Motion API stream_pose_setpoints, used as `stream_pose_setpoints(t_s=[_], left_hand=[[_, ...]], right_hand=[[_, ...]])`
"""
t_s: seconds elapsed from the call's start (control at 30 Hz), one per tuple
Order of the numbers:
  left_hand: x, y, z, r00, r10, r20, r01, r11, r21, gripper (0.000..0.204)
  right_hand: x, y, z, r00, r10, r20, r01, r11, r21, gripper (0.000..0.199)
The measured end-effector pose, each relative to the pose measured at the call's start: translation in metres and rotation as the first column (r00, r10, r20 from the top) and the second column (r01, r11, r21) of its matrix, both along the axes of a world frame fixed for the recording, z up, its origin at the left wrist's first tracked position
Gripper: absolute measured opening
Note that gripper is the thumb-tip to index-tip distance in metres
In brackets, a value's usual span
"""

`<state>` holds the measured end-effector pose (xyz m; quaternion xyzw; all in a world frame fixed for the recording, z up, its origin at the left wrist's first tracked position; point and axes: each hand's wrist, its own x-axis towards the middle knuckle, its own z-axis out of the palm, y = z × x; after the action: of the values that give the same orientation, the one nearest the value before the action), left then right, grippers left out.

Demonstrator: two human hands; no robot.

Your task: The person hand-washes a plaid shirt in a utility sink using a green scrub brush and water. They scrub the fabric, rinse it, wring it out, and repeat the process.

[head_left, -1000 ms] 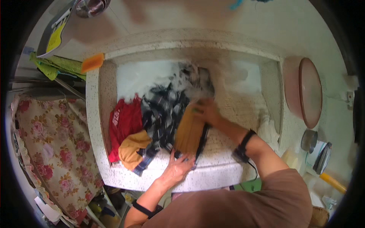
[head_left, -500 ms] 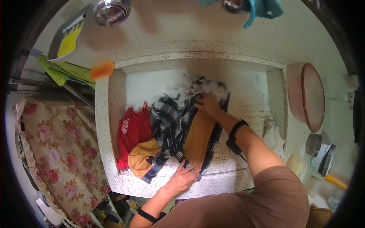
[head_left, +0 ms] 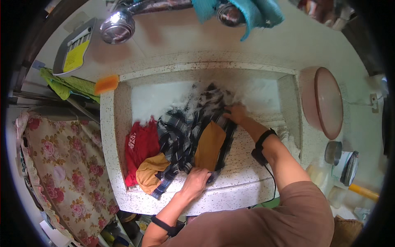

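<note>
A dark plaid shirt with mustard lining lies across the sloping ridged side of a speckled stone wash sink, its far part in white suds. My left hand grips its near end by the front ledge, fingers closed over the cloth. Farther off, my right hand has its fingers curled on the right edge of the shirt at the suds. A mustard patch of lining shows between the hands. Left of the shirt lies a red garment, beside a mustard bunch of cloth.
An orange brush or sponge sits on the sink's far left corner. To the right stand a pink basin and a metal cup. White cloth lies inside the sink's right side. Taps hang above; a flowered curtain is at left.
My right hand has moved off the mustard lining to the shirt's right edge. My left hand has closed on the near end, and the lining is now partly folded over. The view has shifted slightly.
</note>
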<state>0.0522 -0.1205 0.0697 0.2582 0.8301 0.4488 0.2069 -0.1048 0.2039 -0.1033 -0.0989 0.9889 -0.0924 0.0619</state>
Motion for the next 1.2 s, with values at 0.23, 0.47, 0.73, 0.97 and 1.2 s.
stream_pose_setpoints(t_s=[0.23, 0.47, 0.73, 0.97, 1.2], left_hand=[[0.027, -0.089, 0.039, 0.963, -0.140, -0.229, 0.035, 0.910, -0.413, 0.033], [0.027, -0.120, 0.025, 0.946, -0.182, -0.268, 0.047, 0.895, -0.444, 0.038], [0.023, -0.114, 0.027, 0.953, -0.204, -0.223, 0.066, 0.860, -0.506, 0.038], [0.009, -0.089, 0.055, 0.980, -0.193, -0.052, 0.114, 0.755, -0.645, 0.032], [0.013, -0.013, 0.029, 0.916, -0.311, -0.252, 0.055, 0.723, -0.689, 0.048]], right_hand=[[0.155, -0.176, 0.087, 0.979, 0.167, 0.119, -0.070, 0.817, -0.573, 0.033], [0.027, -0.051, 0.068, 0.969, -0.236, -0.070, 0.236, 0.972, -0.008, 0.030], [0.092, -0.168, 0.104, 0.993, 0.084, -0.084, -0.112, 0.889, -0.444, 0.025], [-0.004, 0.089, -0.027, 0.918, -0.395, 0.025, 0.395, 0.913, -0.102, 0.033], [-0.011, 0.085, -0.003, 0.830, -0.550, 0.098, 0.429, 0.739, 0.520, 0.047]])
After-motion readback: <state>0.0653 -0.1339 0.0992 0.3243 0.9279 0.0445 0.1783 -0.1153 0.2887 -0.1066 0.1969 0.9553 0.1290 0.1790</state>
